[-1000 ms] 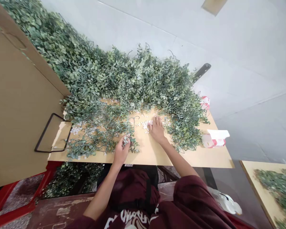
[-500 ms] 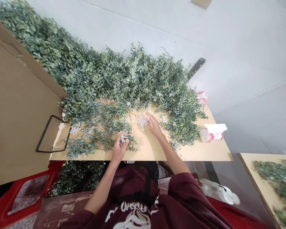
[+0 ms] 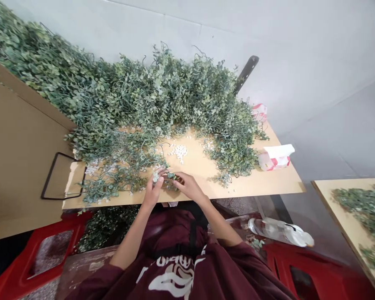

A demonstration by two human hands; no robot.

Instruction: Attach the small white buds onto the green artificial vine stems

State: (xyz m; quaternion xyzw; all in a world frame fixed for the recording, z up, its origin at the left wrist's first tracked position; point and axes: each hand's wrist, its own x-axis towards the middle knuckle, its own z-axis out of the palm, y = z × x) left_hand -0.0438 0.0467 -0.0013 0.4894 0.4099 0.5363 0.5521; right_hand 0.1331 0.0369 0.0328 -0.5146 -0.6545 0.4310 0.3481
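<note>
My left hand (image 3: 152,191) is closed on a leafy artificial sprig (image 3: 171,176) just above the table's front edge. Opposite it, my right hand (image 3: 190,187) has its fingers closed round the sprig's leafy end; its fingertips are partly hidden. Beyond the hands lies a small pile of white beads (image 3: 179,152) on the bare wood. Loose sprigs (image 3: 118,177) are spread left of my left hand, with more white beads among them.
A thick heap of greenery (image 3: 143,91) lines the back of the wooden table (image 3: 200,162). A cardboard box (image 3: 21,154) stands at left, near a black wire frame (image 3: 51,177). Tissue packet (image 3: 275,158) at right; red stool (image 3: 318,266) below; second table (image 3: 346,216) far right.
My right hand has left the bead pile and come back toward me to the sprig beside my left hand. My left hand keeps its hold. The view has shifted slightly.
</note>
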